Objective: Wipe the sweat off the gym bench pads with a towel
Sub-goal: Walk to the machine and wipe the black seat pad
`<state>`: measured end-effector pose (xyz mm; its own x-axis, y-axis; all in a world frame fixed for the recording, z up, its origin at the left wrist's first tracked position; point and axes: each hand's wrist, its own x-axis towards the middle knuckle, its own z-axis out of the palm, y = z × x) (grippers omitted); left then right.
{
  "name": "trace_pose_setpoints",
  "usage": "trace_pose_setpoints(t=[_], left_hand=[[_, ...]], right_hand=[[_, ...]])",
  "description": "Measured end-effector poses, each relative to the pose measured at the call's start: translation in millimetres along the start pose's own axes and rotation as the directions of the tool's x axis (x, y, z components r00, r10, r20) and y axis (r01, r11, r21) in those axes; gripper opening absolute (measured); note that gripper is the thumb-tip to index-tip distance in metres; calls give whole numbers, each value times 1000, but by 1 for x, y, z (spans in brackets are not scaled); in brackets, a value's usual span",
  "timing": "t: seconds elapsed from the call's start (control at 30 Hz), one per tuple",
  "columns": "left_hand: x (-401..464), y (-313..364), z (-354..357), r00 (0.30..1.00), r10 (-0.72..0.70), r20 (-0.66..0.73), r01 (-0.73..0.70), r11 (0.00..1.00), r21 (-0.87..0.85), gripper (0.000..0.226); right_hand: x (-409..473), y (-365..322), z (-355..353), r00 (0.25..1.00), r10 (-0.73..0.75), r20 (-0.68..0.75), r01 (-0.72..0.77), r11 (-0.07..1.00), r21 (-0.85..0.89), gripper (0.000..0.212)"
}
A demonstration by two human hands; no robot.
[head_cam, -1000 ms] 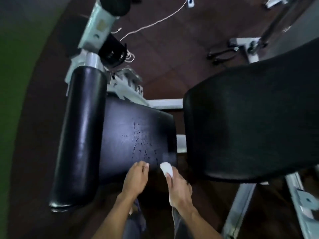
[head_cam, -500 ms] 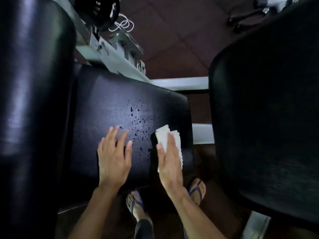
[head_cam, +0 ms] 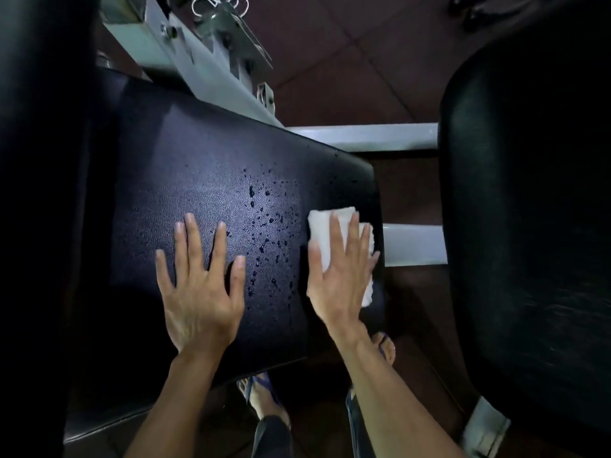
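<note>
Pressing a folded white towel [head_cam: 334, 239] flat under straight fingers, the right hand [head_cam: 340, 276] sits at the right edge of the seat pad [head_cam: 198, 180], just beside the sweat droplets [head_cam: 264, 226], likely to sweep leftward; the left hand [head_cam: 201, 292] lies splayed, holding nothing, probably for bracing
</note>
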<state>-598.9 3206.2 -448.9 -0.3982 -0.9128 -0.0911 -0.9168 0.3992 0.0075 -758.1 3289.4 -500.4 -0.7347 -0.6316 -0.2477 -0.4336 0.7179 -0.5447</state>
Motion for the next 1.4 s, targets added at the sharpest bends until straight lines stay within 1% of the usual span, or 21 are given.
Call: trace_pose_setpoints(t=[0.07,0.13,0.2,0.27,0.33,0.4,0.47,0.53,0.6,0.67,0.7,0.77,0.83,0.9,1.0,1.1,1.2,1.27,1.3,1.33,1.4], left_hand=[[1,1,3,1000,-8,-9,8,1000,29,61],[2,2,4,1000,-12,-15,12,999,45,60],[2,3,3,999,-21,-24,22,999,44,58],[2,3,0,999,-29,-31,30,999,27,56],[2,4,-1,999,-32,-38,32,999,2,55],[2,6,0,998,-31,-46,30,999,-20,54],[2,6,1,998,-33,-54,32,999,-11,54],[2,6,3,997,-33,-67,33,999,-1,54],[2,7,4,997,-26,-78,26,1000,3,54],[1,7,6,996,-21,-91,23,1000,17,54],[1,8,7,995,-21,-93,23,999,23,54],[2,8,6,996,-26,-90,29,999,29,55],[2,9,5,996,-33,-85,35,999,24,54],[2,9,4,995,-34,-91,35,999,8,54],[2,9,3,995,-33,-97,33,999,2,53],[2,8,5,995,-32,-90,32,999,6,53],[2,6,6,996,-39,-83,40,999,12,53],[2,7,7,996,-36,-86,38,999,14,54],[2,7,8,996,-31,-86,33,999,18,54],[2,7,8,996,-27,-87,29,999,22,53],[3,7,8,995,-21,-95,23,999,23,53]], right_hand=[[27,-21,5,994,82,-67,-81,996,27,69],[30,-39,11,993,78,-93,-75,997,29,68],[0,-37,13,995,-88,-46,88,996,-3,64],[-48,-11,9,964,-260,56,263,963,-52,59],[-81,29,2,946,-309,100,317,945,-82,57],[-80,58,-4,967,-247,65,252,965,-75,57],[-54,62,-6,988,-157,-9,156,986,-52,57],[-8,44,-3,992,-26,-121,25,1000,-16,57],[47,15,1,968,108,-226,-104,994,27,61],[95,-17,4,946,135,-295,-127,991,44,65],[110,-31,6,949,114,-293,-110,993,33,66],[116,-53,12,978,52,-200,-52,999,7,66],[88,-57,15,985,-111,-131,111,994,-6,61],[39,-41,14,951,-300,-77,299,954,-28,57],[-22,10,7,920,-393,-9,391,916,-92,57],[-22,38,0,957,-286,-52,277,952,-133,58],[31,25,0,984,-47,-171,39,998,-53,60],[88,4,2,948,145,-283,-141,989,35,65],[116,-9,2,930,179,-321,-167,984,64,66],[140,-24,3,931,163,-328,-151,987,61,66],[164,-54,6,958,2,-286,3,1000,17,64]])
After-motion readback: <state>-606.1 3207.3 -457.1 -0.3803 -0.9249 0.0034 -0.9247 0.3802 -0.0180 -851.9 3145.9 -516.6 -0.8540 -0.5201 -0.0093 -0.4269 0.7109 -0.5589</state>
